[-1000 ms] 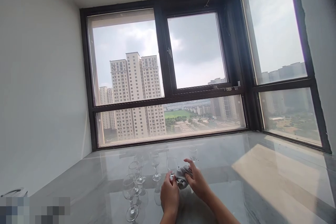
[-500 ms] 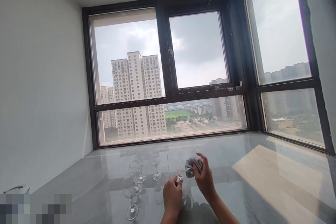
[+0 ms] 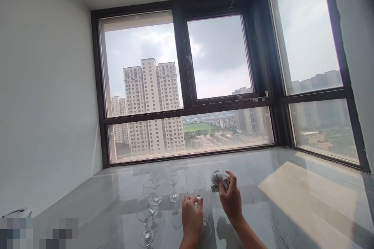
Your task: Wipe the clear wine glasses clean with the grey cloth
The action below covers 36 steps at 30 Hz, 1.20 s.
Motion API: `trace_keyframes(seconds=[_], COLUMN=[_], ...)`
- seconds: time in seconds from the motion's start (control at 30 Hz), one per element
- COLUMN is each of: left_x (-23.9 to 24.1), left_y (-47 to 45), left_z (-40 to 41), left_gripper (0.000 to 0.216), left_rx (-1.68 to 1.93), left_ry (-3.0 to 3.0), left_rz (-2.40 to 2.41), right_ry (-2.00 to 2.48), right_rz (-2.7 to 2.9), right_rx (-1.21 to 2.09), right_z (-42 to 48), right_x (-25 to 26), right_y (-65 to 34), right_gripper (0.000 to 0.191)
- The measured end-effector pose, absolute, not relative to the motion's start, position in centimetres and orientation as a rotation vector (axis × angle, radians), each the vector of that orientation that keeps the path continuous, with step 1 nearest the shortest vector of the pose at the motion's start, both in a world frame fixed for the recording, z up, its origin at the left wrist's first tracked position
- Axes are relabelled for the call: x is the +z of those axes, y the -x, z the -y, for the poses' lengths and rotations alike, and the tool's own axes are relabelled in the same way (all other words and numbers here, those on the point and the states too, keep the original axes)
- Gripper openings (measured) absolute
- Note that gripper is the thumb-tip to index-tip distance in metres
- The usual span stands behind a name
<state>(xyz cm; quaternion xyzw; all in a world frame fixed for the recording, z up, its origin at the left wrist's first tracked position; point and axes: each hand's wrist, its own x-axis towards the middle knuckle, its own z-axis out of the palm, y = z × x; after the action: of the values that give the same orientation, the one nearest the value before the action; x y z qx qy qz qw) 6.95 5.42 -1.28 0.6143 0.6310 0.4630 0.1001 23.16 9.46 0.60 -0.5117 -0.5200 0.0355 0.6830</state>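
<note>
My left hand (image 3: 191, 216) is closed around the stem of a clear wine glass (image 3: 199, 185), holding it upright just above the glossy grey stone surface (image 3: 263, 210). To the right of the glass, apart from its bowl, my right hand (image 3: 231, 199) grips a bunched grey cloth (image 3: 217, 180). Several other wine glasses stand to the left: one near the front (image 3: 144, 218), one behind it (image 3: 150, 192), one further back (image 3: 173, 183). Another glass is partly hidden behind the cloth.
Large dark-framed windows (image 3: 187, 85) rise along the far edge and the right side of the surface. A white wall closes the left side. A pale object (image 3: 16, 214) sits at the lower left edge, partly out of view.
The cloth was pressed to the glass bowl; my right hand has drawn it away up and to the right. The glass now stands upright in my left hand.
</note>
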Motion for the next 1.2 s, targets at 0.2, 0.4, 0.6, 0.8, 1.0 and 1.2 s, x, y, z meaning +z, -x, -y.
trace_keyframes(seconds=[0.2,0.4,0.6,0.8,1.0,1.2], left_x=[-1.4,-1.4,-1.1,-1.0,-0.6,-0.2], left_y=[-6.7,-6.9,-7.1,-5.1,-2.3,-2.7], left_z=[-5.8,-5.7,-5.4,-6.0,-7.0,-7.0], left_gripper=[0.03,0.022,0.024,0.043,0.042,0.05], left_rx=[1.299,1.259,1.197,1.596,1.561,1.369], left_ry=[-1.751,-1.742,-1.792,-1.49,-1.32,-1.31], left_rz=[-1.867,-1.851,-1.799,-1.979,-2.364,-2.356], right_ry=[1.15,1.132,1.053,0.979,0.949,1.048], right_rz=[1.215,1.244,1.32,1.634,2.017,2.213], right_rx=[0.07,0.07,0.013,0.049,0.261,0.25], right_z=[-9.2,-8.7,-7.6,-6.4,-5.7,-4.7], right_x=[0.5,0.6,0.3,-0.3,-0.5,0.3], right_y=[-23.2,-23.1,-23.4,-23.0,-21.5,-21.1], right_gripper=[0.046,0.044,0.042,0.042,0.062,0.074])
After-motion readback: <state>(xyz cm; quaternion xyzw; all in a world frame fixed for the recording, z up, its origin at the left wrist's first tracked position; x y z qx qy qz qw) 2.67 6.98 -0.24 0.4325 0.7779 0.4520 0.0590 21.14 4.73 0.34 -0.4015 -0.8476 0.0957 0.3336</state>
